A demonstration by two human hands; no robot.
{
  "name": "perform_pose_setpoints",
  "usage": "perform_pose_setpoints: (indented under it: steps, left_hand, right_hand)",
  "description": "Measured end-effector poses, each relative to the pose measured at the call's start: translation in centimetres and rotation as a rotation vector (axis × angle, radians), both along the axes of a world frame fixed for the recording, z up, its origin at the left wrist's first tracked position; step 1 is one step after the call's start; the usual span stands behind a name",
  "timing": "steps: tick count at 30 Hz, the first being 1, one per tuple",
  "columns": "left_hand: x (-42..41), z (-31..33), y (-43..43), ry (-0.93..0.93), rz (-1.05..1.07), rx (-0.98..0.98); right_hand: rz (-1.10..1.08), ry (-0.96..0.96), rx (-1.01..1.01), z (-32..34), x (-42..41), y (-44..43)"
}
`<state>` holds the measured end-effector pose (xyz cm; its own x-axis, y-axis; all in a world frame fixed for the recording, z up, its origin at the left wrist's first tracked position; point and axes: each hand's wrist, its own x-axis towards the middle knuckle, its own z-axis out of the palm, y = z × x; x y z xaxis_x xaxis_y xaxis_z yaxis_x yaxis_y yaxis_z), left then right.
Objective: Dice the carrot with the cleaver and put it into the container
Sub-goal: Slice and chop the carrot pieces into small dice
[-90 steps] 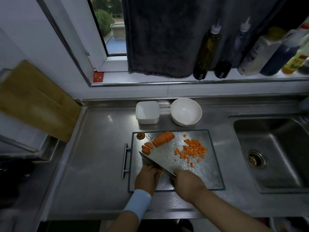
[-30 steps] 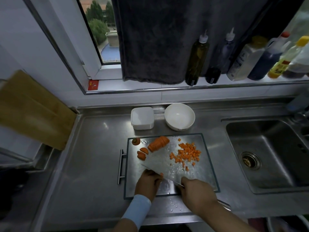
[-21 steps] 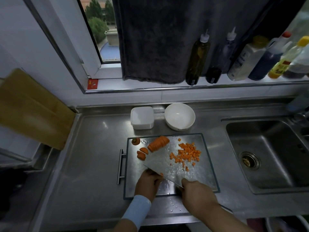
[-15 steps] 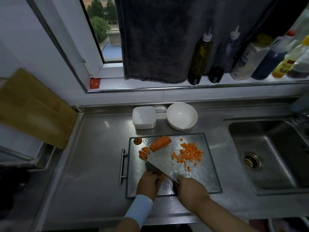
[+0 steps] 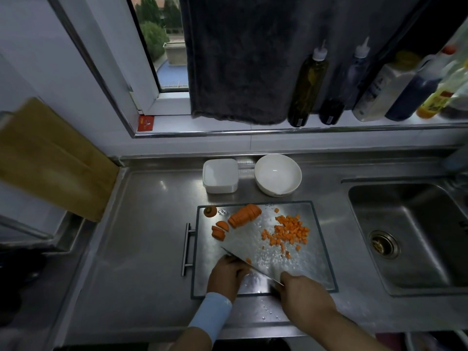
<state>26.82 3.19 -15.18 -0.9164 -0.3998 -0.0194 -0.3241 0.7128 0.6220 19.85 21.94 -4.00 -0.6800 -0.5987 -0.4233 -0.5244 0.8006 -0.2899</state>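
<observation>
On the steel cutting board (image 5: 316,274), a carrot top (image 5: 210,211) lies in the far left corner, with a few half-moon slices (image 5: 219,230) near it. A white container (image 5: 220,176) stands just behind that end. Next comes a sliced carrot section (image 5: 244,215), its rounds leaning together (bright orange, cleanly cut). Nearer, the left hand (image 5: 228,274) curls its fingers onto a carrot piece (image 5: 248,260), knuckles against the slanting cleaver (image 5: 253,267). Rightward lies a loose heap of small carrot cubes (image 5: 287,230). The right hand (image 5: 301,297) is clamped round the cleaver's handle.
</observation>
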Motion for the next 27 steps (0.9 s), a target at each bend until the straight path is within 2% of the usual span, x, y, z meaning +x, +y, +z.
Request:
perform_pose_setpoints:
  steps: [8, 15, 27]
  left_hand:
    - [0.4, 0.0, 0.2, -0.045, 0.024, 0.003]
    - [1.0, 0.4, 0.9, 0.115, -0.037, -0.015]
    - [0.8, -0.5, 0.4, 0.031, 0.016, -0.05]
  right_hand:
    - [-0.059, -0.134, -0.046, -2.4, -0.6, -2.4]
    - [0.037, -0.057, -0.068, -2.3, -0.7, -4.3]
    - [-0.023, -0.058, -0.009, -1.0, -0.1, -1.5]
